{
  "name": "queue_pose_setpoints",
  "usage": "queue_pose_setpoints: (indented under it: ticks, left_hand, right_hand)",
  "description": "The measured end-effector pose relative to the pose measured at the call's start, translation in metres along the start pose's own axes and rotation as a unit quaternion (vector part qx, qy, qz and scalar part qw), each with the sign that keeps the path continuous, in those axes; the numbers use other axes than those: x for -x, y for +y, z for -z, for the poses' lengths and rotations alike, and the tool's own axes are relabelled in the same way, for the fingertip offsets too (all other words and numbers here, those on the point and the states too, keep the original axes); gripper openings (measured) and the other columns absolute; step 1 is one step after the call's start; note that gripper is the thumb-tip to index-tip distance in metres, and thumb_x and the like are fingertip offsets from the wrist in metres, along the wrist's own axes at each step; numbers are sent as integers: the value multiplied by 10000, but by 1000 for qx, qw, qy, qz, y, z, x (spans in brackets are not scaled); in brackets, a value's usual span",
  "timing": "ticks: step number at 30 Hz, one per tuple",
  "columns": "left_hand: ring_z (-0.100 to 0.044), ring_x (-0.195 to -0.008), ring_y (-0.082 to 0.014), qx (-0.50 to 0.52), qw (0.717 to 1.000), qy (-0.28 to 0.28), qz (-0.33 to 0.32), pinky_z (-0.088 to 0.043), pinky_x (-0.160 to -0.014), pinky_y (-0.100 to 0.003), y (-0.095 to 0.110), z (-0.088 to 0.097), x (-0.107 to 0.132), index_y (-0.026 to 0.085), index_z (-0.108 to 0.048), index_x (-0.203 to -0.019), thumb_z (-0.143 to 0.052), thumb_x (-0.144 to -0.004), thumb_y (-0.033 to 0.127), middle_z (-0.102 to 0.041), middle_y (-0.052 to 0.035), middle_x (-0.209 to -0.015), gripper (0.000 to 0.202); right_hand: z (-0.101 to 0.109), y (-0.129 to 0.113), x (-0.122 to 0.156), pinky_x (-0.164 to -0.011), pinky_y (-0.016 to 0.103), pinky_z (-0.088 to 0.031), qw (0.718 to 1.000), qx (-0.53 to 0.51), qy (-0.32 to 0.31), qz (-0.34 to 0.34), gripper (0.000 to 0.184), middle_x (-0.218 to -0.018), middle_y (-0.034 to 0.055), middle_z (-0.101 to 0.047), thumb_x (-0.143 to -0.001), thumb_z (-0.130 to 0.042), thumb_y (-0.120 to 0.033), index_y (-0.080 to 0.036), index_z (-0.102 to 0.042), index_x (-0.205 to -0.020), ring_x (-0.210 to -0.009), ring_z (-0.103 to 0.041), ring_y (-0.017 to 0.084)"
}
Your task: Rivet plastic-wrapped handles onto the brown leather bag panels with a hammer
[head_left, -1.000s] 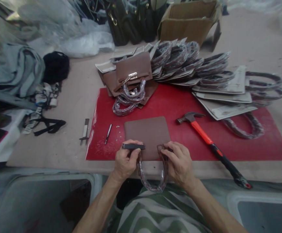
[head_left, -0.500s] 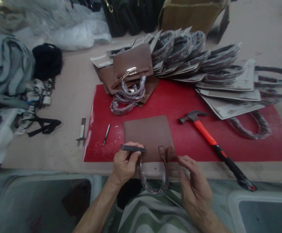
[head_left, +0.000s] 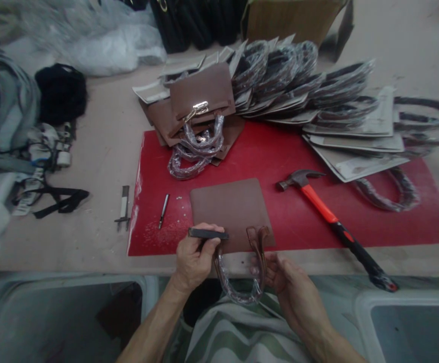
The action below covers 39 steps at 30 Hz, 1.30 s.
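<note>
A brown leather bag panel [head_left: 230, 206] lies flat in front of me. Its plastic-wrapped handle [head_left: 238, 296] hangs over the near table edge. My left hand [head_left: 195, 257] is closed around a short, dark flat bar [head_left: 207, 233], held across the panel by the handle's left end; whether those fingers also grip the handle is hidden. On the other side, my right hand [head_left: 291, 282] is palm up with fingers stretched out, the fingertips at or just behind the handle's right side. A brown strap end with a loop [head_left: 252, 236] stands up there.
Right of the panel lies a claw hammer [head_left: 325, 212] on the red mat [head_left: 363, 227]. A metal punch-like rod [head_left: 164, 210] and a pronged tool [head_left: 123, 207] lie left. Wrapped handles and panels [head_left: 295, 75] are piled behind, beside brown bag pieces [head_left: 202, 91]. A cardboard box [head_left: 291, 20] stands farther back.
My right hand has moved left and slightly down, from beside the panel's right corner to the handle's right side. My left hand keeps the dark bar in nearly the same place.
</note>
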State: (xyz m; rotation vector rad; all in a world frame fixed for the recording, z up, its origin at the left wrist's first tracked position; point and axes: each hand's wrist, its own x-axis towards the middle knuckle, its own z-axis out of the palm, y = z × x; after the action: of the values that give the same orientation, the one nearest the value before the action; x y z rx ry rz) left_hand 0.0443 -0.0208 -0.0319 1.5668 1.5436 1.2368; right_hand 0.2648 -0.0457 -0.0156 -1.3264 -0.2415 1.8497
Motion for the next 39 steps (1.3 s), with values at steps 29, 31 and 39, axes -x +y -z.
queue_pose_setpoints:
  ticks: [29, 31, 39]
  left_hand:
    - [-719, -983, -160, -39, 995, -15, -87, -585, -897, -293, 4, -5, -2, 191, -650, -1071, -627, -910, 137, -759, -46, -1016, 171]
    - [-719, -984, -160, -30, 996, -16, -83, -585, -900, -296, 3, -5, -2, 195, -645, -1069, -627, -908, 134, -757, -43, -1017, 172]
    - [-727, -948, -167, -83, 987, -22, -137, -597, -863, -293, 9, -7, -6, 179, -645, -1033, -609, -912, 143, -758, -53, -969, 132]
  right_hand:
    - [-4, 0, -4, -556, 287, -506, 999, 3, 27, -31, 506, -769, 70, -749, -612, -866, -548, -162, -668, -873, -575, -651, 180]
    - [-3, 1, -5, -546, 288, -505, 999, 4, 23, -27, 500, -766, 67, -747, -621, -860, -549, -163, -669, -875, -570, -647, 179]
    - [1, 6, -7, -534, 293, -503, 1000, 14, 15, -13, 480, -767, 61, -741, -657, -834, -559, -166, -665, -874, -577, -653, 189]
